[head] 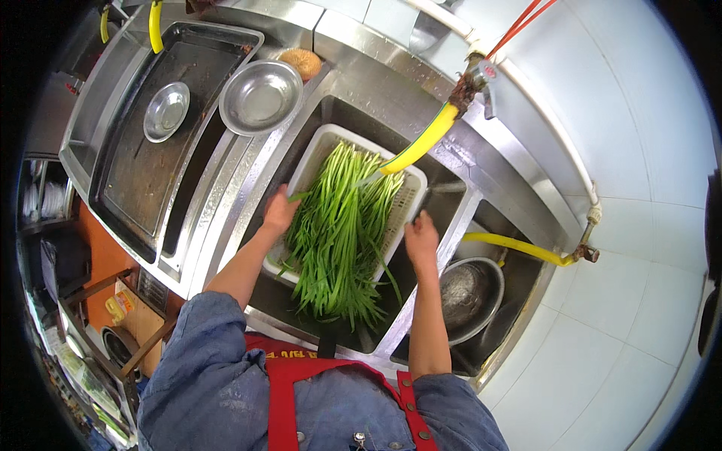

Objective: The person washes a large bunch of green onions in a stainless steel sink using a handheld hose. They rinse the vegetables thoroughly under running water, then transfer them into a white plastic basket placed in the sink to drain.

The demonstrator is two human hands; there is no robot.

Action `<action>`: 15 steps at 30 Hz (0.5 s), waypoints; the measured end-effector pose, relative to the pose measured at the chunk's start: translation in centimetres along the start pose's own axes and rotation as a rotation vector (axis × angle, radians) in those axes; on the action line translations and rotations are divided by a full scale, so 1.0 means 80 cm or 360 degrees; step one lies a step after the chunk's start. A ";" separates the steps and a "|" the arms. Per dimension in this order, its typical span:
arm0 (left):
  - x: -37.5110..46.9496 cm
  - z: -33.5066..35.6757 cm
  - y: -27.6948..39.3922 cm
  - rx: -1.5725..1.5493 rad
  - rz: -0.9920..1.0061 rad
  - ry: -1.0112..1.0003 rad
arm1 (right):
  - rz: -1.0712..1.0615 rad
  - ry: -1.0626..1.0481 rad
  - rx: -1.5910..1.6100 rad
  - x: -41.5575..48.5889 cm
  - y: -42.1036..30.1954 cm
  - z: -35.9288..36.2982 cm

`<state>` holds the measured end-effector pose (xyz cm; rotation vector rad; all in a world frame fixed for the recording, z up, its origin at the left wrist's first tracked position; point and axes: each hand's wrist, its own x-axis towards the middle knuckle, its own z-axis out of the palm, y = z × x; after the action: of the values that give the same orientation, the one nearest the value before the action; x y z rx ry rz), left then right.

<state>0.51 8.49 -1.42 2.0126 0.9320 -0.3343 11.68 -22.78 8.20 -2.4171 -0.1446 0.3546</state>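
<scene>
A white plastic basket [420, 189] sits tilted in the view inside a stainless steel sink basin. Long green garlic chives [338, 242] fill it, pale stems towards the far end, leaf tips hanging over the near rim. My left hand [280, 211] grips the basket's left rim, a leaf by the thumb. At the right rim is my right hand [422, 239], its fingers curled close to the edge; whether they grip it is hidden. Over the chives hangs a yellow hose [420, 146] on a tap, with water running from its end.
A metal bowl [472, 299] and a second yellow hose [519, 243] occupy the right basin. On the left counter are a metal bowl [261, 98], a round woven scrubber [302, 63] and a dark tray [141, 186] with a small metal bowl [167, 113]. White tiled wall [615, 327] borders the right.
</scene>
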 end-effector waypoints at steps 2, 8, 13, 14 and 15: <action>-0.007 -0.007 -0.015 0.0101 0.0084 0.0088 | -0.0259 0.0126 0.0549 0.018 -0.068 -0.050; -0.063 -0.015 -0.004 0.0197 0.0576 0.0514 | -0.0793 0.0554 0.0496 0.026 -0.296 -0.181; -0.112 -0.016 0.009 -0.0317 0.0666 0.0542 | -0.0896 0.0568 0.0039 0.071 -0.327 -0.177; -0.120 -0.012 0.005 -0.0299 0.0631 0.0542 | -0.0963 0.0651 -0.0115 0.074 -0.324 -0.176; -0.127 -0.006 0.008 -0.0291 0.0610 0.0522 | -0.0958 0.0630 -0.0046 0.081 -0.318 -0.180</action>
<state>-6.04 3.70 4.73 2.0531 0.7162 0.2899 21.84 -11.03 33.79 -2.2829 -0.6753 -0.3963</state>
